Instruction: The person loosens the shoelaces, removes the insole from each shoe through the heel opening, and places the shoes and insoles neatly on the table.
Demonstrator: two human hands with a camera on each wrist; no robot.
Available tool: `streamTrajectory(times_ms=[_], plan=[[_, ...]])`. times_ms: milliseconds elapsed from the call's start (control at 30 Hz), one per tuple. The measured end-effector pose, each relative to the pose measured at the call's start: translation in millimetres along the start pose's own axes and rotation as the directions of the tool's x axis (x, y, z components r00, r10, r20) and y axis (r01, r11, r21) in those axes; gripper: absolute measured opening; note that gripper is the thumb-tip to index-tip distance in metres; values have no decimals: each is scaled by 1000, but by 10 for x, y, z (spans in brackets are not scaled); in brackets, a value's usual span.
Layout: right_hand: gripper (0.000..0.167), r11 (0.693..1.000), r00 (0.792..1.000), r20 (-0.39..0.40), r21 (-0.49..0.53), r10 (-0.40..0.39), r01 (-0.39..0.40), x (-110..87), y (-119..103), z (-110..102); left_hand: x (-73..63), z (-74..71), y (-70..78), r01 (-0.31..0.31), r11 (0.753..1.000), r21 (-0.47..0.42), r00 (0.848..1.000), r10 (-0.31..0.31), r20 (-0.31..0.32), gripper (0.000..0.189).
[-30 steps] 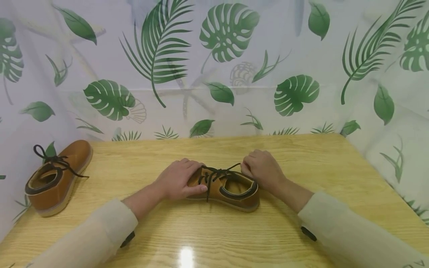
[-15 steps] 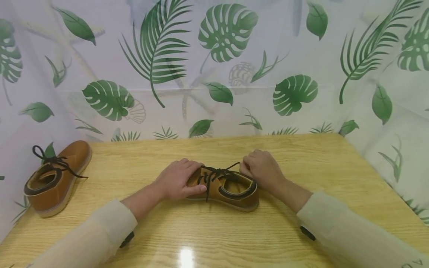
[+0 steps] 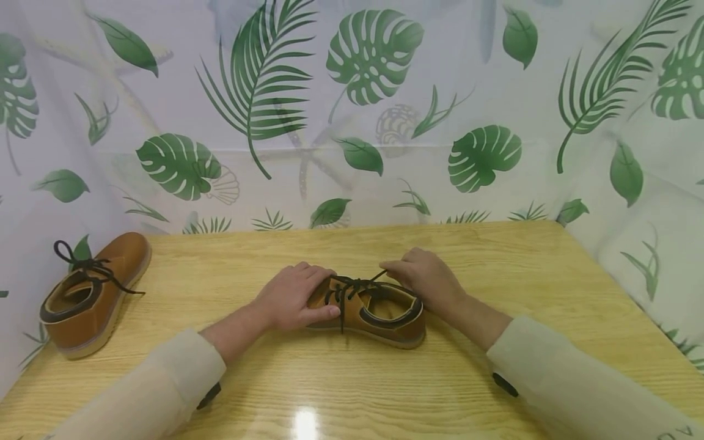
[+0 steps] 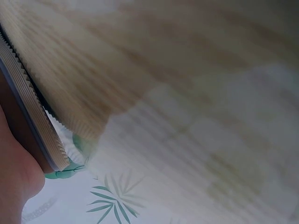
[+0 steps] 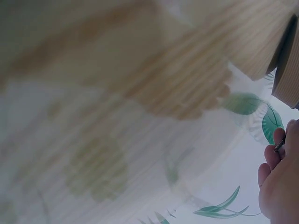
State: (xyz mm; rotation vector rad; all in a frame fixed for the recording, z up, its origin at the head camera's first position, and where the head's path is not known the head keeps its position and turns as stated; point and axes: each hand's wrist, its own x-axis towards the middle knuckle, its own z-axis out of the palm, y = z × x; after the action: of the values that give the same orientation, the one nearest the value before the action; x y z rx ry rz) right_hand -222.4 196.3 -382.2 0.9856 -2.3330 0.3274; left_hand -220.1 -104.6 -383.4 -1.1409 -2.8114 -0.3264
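Note:
A brown lace-up shoe (image 3: 398, 333) lies on the table with its toe to the left and its heel to the right. My left hand (image 3: 294, 297) grips the toe end, thumb on the near side and fingers over the far side. Above the shoe's opening, my right hand (image 3: 426, 278) pinches one end of the black shoelace (image 3: 357, 285), which runs taut from the knot. The right wrist view shows a bit of the lace (image 5: 280, 145) between the fingers. Part of the shoe's ribbed sole (image 4: 35, 95) appears in the left wrist view; my hand hides the toe.
A matching brown shoe (image 3: 112, 305), its black laces tied in a bow, stands at the table's left edge. The wood-grain table (image 3: 352, 385) meets a white leaf-print cloth (image 3: 330, 134) at the back and sides.
My right hand has shifted slightly left toward the knot, and its fingertips now reach out further along the lace. The left hand and the shoe stay in place.

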Motion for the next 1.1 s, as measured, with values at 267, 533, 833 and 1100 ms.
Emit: streamTrajectory(times_ms=[267, 533, 833, 1100], plan=[[6, 999, 999, -25, 19, -33, 34, -14, 19, 12, 0, -3, 14, 1, 1000, 12, 1000, -1, -4, 72], [50, 993, 996, -29, 82, -84, 86, -13, 34, 21, 7, 4, 5, -1, 1000, 12, 1000, 1, -8, 73], [39, 983, 996, 8, 158, -92, 90, -48, 36, 2, 1, -14, 22, -5, 1000, 4, 1000, 5, 4, 73], [35, 987, 991, -52, 98, -123, 128, -21, 30, 13, -6, -15, 21, -23, 1000, 7, 1000, 23, 1, 74]])
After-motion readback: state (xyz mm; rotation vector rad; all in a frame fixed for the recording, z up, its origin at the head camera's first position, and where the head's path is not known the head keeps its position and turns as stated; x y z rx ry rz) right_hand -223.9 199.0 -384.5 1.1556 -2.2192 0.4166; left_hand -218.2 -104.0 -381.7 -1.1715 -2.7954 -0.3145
